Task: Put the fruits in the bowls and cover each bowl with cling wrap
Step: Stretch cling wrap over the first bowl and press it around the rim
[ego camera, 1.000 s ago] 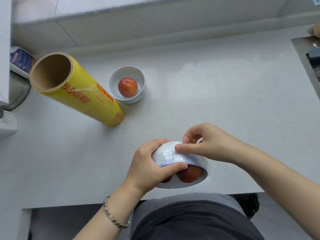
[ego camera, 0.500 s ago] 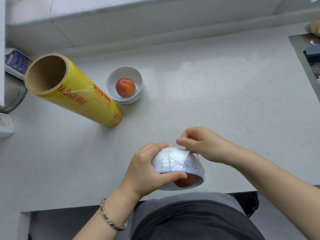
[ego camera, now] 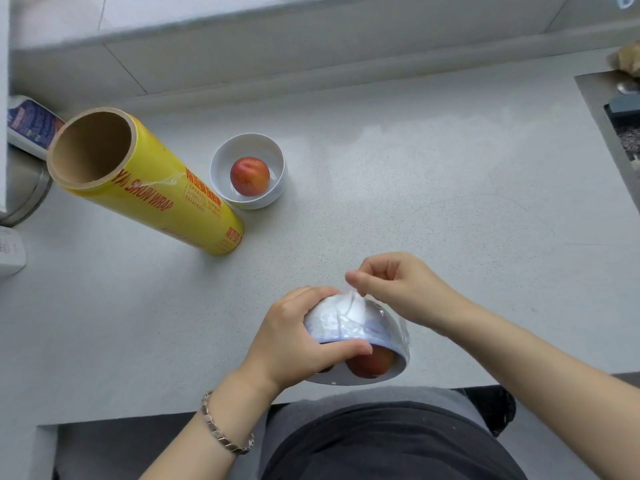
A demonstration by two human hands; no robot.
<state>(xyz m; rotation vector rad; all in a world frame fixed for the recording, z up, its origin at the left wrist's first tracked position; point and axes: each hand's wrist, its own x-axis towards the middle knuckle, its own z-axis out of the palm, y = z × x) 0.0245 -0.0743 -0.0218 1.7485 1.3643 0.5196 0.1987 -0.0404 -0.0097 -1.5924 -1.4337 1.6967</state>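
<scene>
My left hand [ego camera: 294, 337] grips a white bowl [ego camera: 349, 322] tipped toward me at the counter's front edge, its mouth facing my body. A red fruit [ego camera: 370, 363] shows inside under clear cling wrap. My right hand [ego camera: 398, 285] pinches a loose end of the cling wrap [ego camera: 353, 299] over the bowl's underside. A second white bowl [ego camera: 247, 169] stands upright further back with one red fruit [ego camera: 250, 176] in it, uncovered. Left of that bowl lies the yellow cling wrap roll [ego camera: 149, 188].
The grey counter [ego camera: 433, 188] runs back to a wall ledge. A blue-labelled packet [ego camera: 31, 126] and a metal pot [ego camera: 20, 192] sit at the far left. A metal sink edge [ego camera: 609, 133] is at the right. My dark-clothed body is just below the counter edge.
My right hand has lifted from pressing the bowl's underside and now pulls a pinched end of wrap upward. The bowl has tipped a little further toward me.
</scene>
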